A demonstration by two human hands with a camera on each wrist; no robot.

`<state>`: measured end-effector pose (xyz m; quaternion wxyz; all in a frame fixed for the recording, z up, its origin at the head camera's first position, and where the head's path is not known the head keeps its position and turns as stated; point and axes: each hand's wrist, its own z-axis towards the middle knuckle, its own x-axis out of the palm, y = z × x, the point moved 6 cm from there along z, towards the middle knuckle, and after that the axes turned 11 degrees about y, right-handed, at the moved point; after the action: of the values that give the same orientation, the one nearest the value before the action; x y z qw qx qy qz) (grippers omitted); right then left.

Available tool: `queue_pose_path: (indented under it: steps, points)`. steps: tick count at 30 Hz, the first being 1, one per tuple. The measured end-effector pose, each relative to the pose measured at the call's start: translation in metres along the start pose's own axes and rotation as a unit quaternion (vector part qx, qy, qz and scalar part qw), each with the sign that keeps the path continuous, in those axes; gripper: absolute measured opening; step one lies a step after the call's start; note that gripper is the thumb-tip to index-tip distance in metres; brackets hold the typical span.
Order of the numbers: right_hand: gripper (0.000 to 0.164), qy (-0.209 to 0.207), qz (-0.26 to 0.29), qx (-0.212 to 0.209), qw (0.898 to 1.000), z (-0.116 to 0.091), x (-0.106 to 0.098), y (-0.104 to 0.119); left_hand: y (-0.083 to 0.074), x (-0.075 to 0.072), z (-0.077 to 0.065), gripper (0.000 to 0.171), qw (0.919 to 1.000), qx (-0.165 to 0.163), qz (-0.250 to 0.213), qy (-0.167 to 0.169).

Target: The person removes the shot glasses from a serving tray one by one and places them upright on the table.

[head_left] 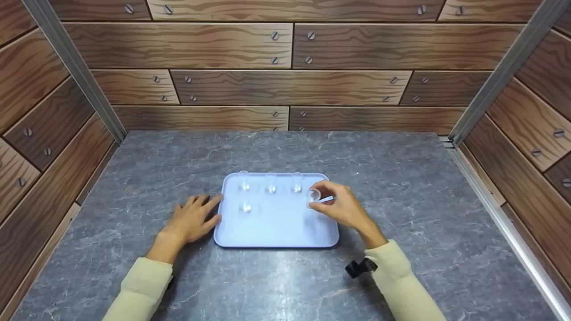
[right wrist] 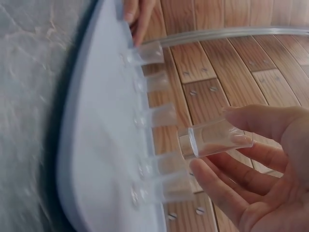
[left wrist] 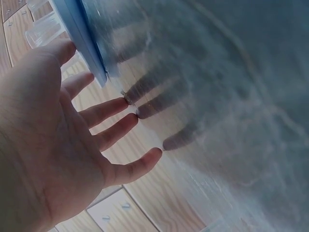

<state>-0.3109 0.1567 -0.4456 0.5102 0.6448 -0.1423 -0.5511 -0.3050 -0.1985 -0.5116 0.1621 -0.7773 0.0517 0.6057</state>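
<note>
A small clear shot glass is pinched between the thumb and fingers of my right hand, over the right part of the light-blue tray. In the right wrist view the held glass is apart from the tray surface. Several similar clear glasses stand upright on the tray: a row along its far side and another glass nearer, at the left. My left hand rests on the table with fingers spread; its thumb and index finger touch the tray's left rim.
The tray lies on a grey marble-patterned table. Wood-plank-patterned walls enclose the back and sides, with metal rails at the corners and right edge. A black device sits at my right wrist.
</note>
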Motion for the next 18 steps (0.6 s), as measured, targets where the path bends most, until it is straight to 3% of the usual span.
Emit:
queue_pose_path:
  steps: [10, 18]
  points:
    - [0.036, -0.031, -0.004, 0.015, 0.999, -0.019, -0.030, -0.021, -0.001, -0.001, 0.000, 0.057, 1.0000, 0.003, 0.005, -0.005]
    - [0.033, -0.041, -0.008, 0.026, 0.999, -0.038, -0.052, 0.002, -0.002, 0.000, 0.000, 0.057, 0.9999, 0.006, 0.003, -0.007]
